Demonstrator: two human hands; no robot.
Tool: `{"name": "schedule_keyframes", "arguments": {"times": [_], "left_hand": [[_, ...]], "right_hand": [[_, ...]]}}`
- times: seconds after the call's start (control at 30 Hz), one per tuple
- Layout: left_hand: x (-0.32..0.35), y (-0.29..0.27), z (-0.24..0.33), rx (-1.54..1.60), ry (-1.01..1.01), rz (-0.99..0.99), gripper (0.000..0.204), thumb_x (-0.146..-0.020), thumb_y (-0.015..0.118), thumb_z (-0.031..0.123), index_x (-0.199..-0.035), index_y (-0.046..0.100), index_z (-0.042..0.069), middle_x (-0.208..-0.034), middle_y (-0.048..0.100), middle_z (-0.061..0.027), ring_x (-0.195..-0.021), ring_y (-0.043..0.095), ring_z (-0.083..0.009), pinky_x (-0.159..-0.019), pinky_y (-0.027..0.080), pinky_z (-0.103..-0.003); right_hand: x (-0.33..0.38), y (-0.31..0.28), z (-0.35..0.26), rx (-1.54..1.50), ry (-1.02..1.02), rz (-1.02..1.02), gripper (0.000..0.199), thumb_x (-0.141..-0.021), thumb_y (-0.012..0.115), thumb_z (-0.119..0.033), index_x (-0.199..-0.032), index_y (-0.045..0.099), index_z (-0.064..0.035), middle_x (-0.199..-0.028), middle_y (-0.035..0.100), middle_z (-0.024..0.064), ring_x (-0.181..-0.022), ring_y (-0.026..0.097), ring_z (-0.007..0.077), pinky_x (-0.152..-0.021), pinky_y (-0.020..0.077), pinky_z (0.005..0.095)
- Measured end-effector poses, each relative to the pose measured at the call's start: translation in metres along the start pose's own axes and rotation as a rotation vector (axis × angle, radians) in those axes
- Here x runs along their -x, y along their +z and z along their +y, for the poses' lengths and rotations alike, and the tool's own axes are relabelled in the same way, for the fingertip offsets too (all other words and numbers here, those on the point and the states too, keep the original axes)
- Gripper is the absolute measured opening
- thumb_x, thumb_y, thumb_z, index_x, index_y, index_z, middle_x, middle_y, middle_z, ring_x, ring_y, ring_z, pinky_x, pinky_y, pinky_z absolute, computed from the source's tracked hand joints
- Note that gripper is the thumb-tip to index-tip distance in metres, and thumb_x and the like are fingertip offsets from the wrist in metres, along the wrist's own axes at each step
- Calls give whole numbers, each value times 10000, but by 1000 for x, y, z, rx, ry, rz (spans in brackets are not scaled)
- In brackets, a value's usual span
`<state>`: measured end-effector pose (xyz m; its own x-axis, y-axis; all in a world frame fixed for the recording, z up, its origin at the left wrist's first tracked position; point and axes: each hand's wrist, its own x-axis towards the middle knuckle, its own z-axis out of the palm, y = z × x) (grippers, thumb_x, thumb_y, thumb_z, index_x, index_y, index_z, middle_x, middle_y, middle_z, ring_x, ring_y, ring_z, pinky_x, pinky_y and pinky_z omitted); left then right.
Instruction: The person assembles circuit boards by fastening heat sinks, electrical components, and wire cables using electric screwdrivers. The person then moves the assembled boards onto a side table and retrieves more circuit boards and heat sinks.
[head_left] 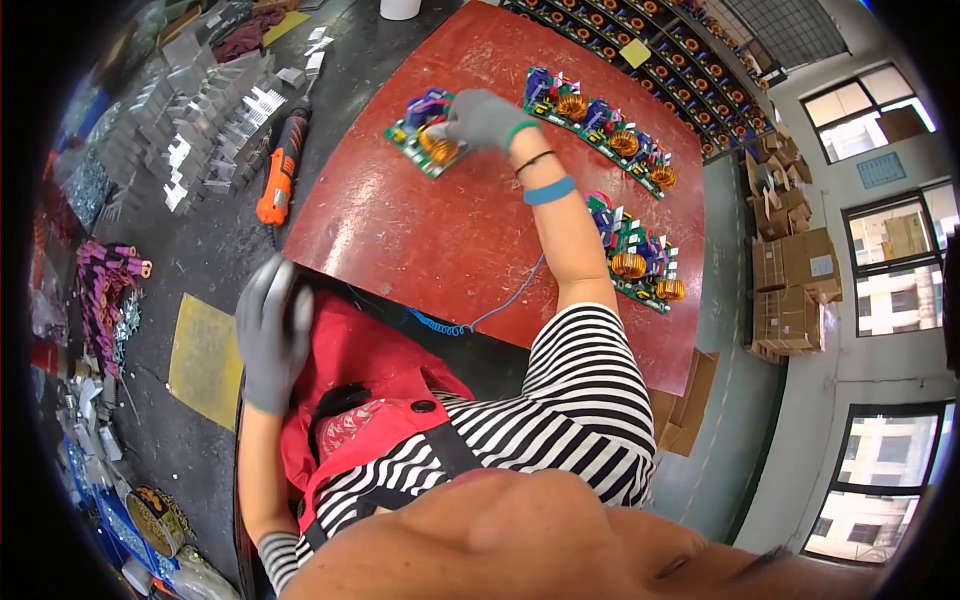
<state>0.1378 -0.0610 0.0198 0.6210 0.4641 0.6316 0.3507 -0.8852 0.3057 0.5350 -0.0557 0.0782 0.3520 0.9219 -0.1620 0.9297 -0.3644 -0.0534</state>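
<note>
My right hand (482, 120), in a grey glove, reaches far over the red tabletop (400, 230). Its fingers close on the right side of a green circuit board (408, 150) with a copper-wound coil and blue parts; the hand covers part of that board. My left hand (268, 335), also gloved in grey, is at the near left edge beside my red apron (350, 345). Its fingers are stretched out and slightly apart, and nothing shows in them. To the right of my right hand, joined green boards with coils (600, 130) form a slanting row. More boards (640, 260) lie beyond my right forearm.
An orange power screwdriver (281, 175) lies on the dark bench at left, near stacked silver metal pieces (215, 130). A yellow sheet (205, 360) and pink-and-black bundled parts (108, 270) lie nearer. A blue coiled cord (440, 325) hangs by the table edge. Racked boards (610, 50) stand at the back.
</note>
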Motion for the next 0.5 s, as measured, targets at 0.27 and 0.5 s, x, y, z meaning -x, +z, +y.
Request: {"name": "schedule_keyframes", "arguments": {"times": [0.27, 0.5], "left_hand": [[-138, 152, 13, 178, 188, -328, 657, -833, 732, 240, -1430, 461, 197, -1342, 518, -195, -1170, 558, -373, -947, 492, -440], [-150, 170, 1, 195, 1, -527, 516, -772, 766, 220, -1234, 567, 103, -1167, 596, -161, -1104, 594, -352, -887, 513, -457]], "right_hand": [[-23, 22, 263, 211, 469, 82, 327, -900, 536, -205, -1119, 706, -31, -1212, 634, 243, -1130, 618, 399, -963, 501, 474], [-53, 44, 196, 150, 208, 66, 450, -712, 708, -308, -1043, 695, -4, -1081, 672, 267, -1018, 658, 405, -856, 539, 462]]}}
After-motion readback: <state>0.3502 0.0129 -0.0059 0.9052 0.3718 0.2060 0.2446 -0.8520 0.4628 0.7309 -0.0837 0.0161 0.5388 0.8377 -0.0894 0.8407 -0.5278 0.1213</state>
